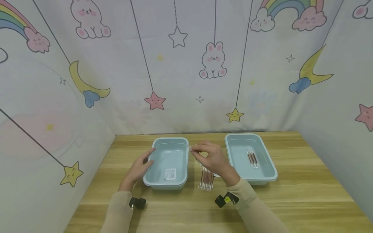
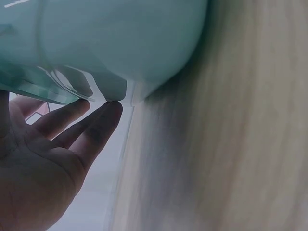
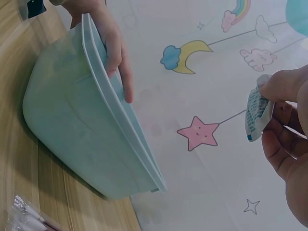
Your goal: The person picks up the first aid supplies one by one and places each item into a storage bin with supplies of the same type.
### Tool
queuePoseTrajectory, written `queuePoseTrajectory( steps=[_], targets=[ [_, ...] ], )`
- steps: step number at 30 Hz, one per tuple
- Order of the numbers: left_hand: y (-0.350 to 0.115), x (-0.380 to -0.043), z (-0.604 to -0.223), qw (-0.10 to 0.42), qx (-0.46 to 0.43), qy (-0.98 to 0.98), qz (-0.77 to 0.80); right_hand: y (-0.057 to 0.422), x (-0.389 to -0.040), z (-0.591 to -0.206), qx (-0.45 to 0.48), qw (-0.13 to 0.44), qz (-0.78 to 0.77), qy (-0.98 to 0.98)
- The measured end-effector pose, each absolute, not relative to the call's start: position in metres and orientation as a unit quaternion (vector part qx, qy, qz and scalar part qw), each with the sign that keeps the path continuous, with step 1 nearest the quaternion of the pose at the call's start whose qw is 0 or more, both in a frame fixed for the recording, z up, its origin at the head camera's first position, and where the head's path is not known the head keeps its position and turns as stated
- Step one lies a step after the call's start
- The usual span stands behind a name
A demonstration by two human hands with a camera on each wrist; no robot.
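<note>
Packet [image 3: 257,113] pinched by the right hand [image 1: 212,158] looks light and pliable, best held by an edge. The left hand [image 1: 138,170], fingers straight, touches the basin [image 1: 166,184] beside it.

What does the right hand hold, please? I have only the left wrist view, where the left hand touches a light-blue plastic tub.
Observer: The right hand pinches a small white printed packet.
Operator: Thank you. Is something inside the tub?
Observer: Yes, a second white printed packet lies flat in it.
Operator: And what lies just to the right of this tub?
Observer: A bundle of slim brown sticks with white ends, in clear wrapping.
</note>
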State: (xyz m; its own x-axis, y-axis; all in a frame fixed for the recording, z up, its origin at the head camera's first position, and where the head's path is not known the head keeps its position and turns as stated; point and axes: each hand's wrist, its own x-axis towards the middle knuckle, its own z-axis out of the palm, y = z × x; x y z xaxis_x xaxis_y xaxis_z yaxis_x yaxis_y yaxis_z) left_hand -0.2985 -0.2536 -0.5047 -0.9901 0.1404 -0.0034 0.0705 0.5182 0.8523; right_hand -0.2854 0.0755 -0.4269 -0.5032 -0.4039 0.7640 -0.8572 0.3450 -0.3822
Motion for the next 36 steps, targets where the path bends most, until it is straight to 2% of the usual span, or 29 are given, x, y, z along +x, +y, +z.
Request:
queuePoseTrajectory(
  steps=[36],
  targets=[
    [-0.254,-0.297,-0.503,0.031,0.063,0.87,0.488,0.058,-0.287,-0.426,0.424,0.258,0.439,-0.749]
  ],
)
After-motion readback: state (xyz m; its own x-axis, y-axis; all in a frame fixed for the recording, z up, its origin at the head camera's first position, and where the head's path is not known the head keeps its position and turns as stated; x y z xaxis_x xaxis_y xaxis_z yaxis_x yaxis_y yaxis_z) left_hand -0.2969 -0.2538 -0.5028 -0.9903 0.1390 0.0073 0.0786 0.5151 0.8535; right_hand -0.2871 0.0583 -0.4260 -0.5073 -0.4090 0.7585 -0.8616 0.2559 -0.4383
